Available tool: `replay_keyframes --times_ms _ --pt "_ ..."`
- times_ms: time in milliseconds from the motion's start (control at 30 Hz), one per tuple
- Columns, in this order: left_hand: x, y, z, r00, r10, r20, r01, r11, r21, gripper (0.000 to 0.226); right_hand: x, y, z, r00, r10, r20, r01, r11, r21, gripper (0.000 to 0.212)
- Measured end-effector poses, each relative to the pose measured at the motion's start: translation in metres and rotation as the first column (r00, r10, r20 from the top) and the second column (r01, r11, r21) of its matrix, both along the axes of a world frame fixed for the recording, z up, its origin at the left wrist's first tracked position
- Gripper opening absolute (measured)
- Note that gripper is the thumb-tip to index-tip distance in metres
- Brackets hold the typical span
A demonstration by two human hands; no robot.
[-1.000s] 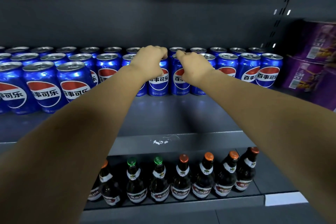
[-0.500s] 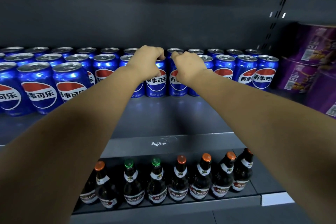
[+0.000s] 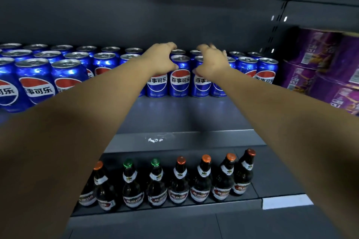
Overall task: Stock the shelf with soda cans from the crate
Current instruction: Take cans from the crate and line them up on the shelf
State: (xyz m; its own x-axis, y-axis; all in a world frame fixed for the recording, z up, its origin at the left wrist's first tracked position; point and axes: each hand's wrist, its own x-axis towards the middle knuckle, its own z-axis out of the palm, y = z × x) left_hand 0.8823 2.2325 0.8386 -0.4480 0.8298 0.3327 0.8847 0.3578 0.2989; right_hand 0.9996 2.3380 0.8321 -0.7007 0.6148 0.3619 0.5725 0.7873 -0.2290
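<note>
My left hand (image 3: pixel 161 58) lies curled over the soda can (image 3: pixel 157 84) just left of the centre can (image 3: pixel 179 75), on the shelf (image 3: pixel 184 114); grip: cannot tell. My right hand (image 3: pixel 211 62) (blurred) hovers just right of the centre can, fingers spread.
</note>
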Motion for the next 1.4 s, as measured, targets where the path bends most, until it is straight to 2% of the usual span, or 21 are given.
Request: replay_keyframes --times_ms 67,200,300,400,733,833,900,967,1067,1167,1267,1333,1400 --pt "0.007 0.006 -0.004 0.999 -0.018 -0.042 0.017 1.000 -0.023 0.064 0.014 0.012 -0.001 0.999 -0.018 -0.027 0.017 0.999 -0.036 0.058" --pt "0.013 0.017 -0.014 0.995 -0.010 -0.098 0.009 1.000 -0.009 0.051 0.025 0.020 -0.010 0.997 0.044 -0.059 -0.046 0.998 -0.036 0.067" --pt "0.012 0.021 -0.017 0.992 0.070 -0.109 -0.064 0.996 0.061 0.043 0.019 0.024 -0.019 0.998 0.061 -0.020 -0.060 0.998 0.013 0.058" --pt "0.016 0.025 -0.017 0.984 0.128 -0.127 -0.116 0.989 0.094 0.037 0.013 0.029 -0.023 0.997 0.035 -0.069 -0.034 0.999 0.011 0.050" --pt "0.022 0.026 -0.016 0.983 0.169 -0.071 -0.159 0.979 0.131 0.036 0.009 0.018 -0.023 0.999 -0.023 0.029 0.014 0.964 0.264 0.035" --pt "0.024 0.030 -0.012 0.989 0.150 0.010 -0.150 0.980 0.131 0.043 0.014 0.022 -0.020 0.998 0.036 0.053 -0.045 0.983 0.178 0.049" --pt "0.030 0.034 -0.006 0.995 0.103 0.018 -0.104 0.985 0.137 0.050 0.023 0.031 -0.015 0.995 0.091 -0.051 -0.085 0.990 0.108 0.057" --pt "0.036 0.040 -0.002 0.999 0.038 -0.036 -0.033 0.992 0.125 0.055 0.033 0.044 -0.009 0.979 0.081 -0.187 -0.077 0.997 0.027 0.060" --pt "0.045 0.057 -0.002 0.988 -0.043 -0.148 0.049 0.998 0.039 0.049 0.045 0.063 -0.004 0.976 0.011 -0.217 -0.026 0.998 -0.065 0.064" --pt "0.054 0.070 -0.004 0.976 -0.052 -0.213 0.047 0.999 -0.025 0.036 0.047 0.071 -0.005 0.992 -0.002 -0.127 0.002 1.000 -0.002 0.052" --pt "0.057 0.075 -0.006 0.963 -0.012 -0.271 0.004 1.000 -0.030 0.040 0.046 0.076 -0.011 0.999 0.002 -0.043 0.004 0.991 0.135 0.038" --pt "0.054 0.078 -0.008 0.953 -0.015 -0.303 0.009 1.000 -0.021 0.045 0.046 0.079 -0.015 0.999 0.017 -0.028 -0.011 0.979 0.203 0.036" --pt "0.050 0.080 -0.007 0.949 -0.018 -0.314 0.011 1.000 -0.022 0.046 0.048 0.081 -0.018 0.997 0.040 -0.073 -0.025 0.980 0.196 0.035"
